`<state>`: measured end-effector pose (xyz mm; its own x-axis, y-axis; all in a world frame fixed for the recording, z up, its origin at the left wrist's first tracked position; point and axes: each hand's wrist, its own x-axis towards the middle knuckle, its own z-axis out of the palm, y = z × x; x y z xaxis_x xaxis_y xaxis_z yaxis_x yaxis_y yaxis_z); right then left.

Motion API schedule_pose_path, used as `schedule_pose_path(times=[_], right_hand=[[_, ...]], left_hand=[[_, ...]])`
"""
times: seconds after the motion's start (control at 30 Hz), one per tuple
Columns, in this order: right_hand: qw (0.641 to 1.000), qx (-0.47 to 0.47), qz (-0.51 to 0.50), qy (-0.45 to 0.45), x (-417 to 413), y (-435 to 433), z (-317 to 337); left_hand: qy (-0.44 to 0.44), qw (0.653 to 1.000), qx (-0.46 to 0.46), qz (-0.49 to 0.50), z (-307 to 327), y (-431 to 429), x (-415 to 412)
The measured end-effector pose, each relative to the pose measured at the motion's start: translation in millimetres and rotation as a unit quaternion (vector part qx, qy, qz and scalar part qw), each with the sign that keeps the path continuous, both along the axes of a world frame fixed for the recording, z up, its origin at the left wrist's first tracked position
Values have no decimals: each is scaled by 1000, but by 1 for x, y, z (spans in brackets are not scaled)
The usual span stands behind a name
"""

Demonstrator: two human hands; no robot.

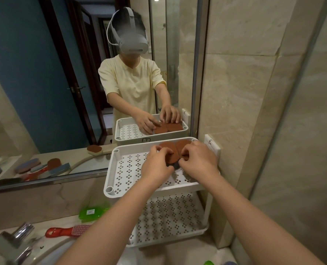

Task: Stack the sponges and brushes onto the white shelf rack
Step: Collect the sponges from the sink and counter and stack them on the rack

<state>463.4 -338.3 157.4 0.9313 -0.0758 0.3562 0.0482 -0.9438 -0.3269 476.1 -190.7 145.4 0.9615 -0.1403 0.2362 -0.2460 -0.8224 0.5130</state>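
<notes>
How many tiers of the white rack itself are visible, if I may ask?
2: the top tray, holding brown sponges, and the lower tray beneath it. More may be hidden.

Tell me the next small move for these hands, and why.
Probably press the sponges flat and let go. Both the left hand and the right hand pinch brown sponges already lying in the far corner of the rack's top tray, while a red brush waits on the counter.
</notes>
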Motion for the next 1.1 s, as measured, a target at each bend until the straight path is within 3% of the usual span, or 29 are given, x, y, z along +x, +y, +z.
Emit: schedule_pose_path(times=[0.13,0.3,0.4,0.5,0.63,0.77,1.1], right_hand=[[1000,27,-5,12,-4,2,6],[998,62,24,12,-24,7,13],[990,120,42,-59,-50,13,4],[966,195,70,-154,-85,18,-15],[936,225,104,-252,-135,18,-54],[958,194,101,-186,-173,19,-104],[987,124,97,42,-225,29,-171]], left_hand=[[29,1000,0,-7,2,1,0],[92,989,-104,-59,14,4,-5],[7,986,-156,-52,14,5,-32],[-84,962,-253,-62,5,8,-75],[-204,947,-212,-130,-26,28,-127],[-201,959,-134,-146,-72,51,-165],[-3,991,-70,-112,-164,69,-218]])
